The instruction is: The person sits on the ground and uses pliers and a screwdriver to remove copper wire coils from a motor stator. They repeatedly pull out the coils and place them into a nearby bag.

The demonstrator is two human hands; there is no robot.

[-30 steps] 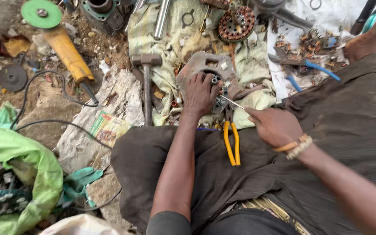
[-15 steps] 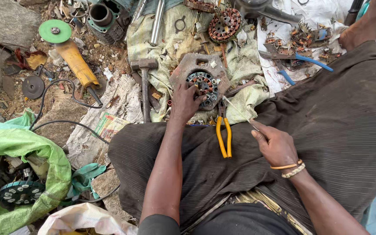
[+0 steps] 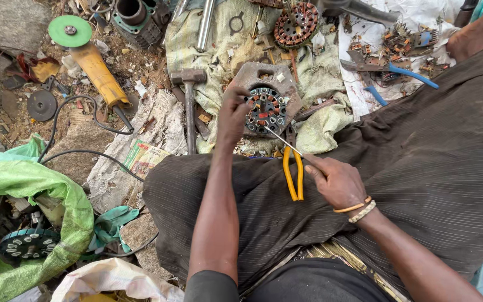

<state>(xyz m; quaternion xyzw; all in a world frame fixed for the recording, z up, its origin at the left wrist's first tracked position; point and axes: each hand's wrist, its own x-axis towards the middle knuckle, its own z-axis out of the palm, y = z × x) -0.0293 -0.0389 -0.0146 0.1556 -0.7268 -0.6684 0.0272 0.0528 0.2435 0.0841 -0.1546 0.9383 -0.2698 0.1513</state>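
A round motor stator (image 3: 268, 106) with copper windings lies in a rusty metal housing on a dirty cloth in front of me. My left hand (image 3: 232, 114) grips its left edge. My right hand (image 3: 336, 180) holds a thin metal rod (image 3: 282, 140) whose tip points into the stator's windings. Yellow-handled pliers (image 3: 293, 173) lie on my dark robe between both hands, just left of my right hand.
A hammer (image 3: 189, 100) lies left of the stator. A yellow angle grinder (image 3: 90, 61) with a green disc sits at upper left, its cable looping on the dirt. Another stator (image 3: 296, 25) and blue-handled pliers (image 3: 403, 75) lie farther off. A green sack (image 3: 34, 196) is at left.
My view has shifted slightly. My left hand stays on the stator, and my right hand has slid a little down and right with the rod still aimed at the windings.
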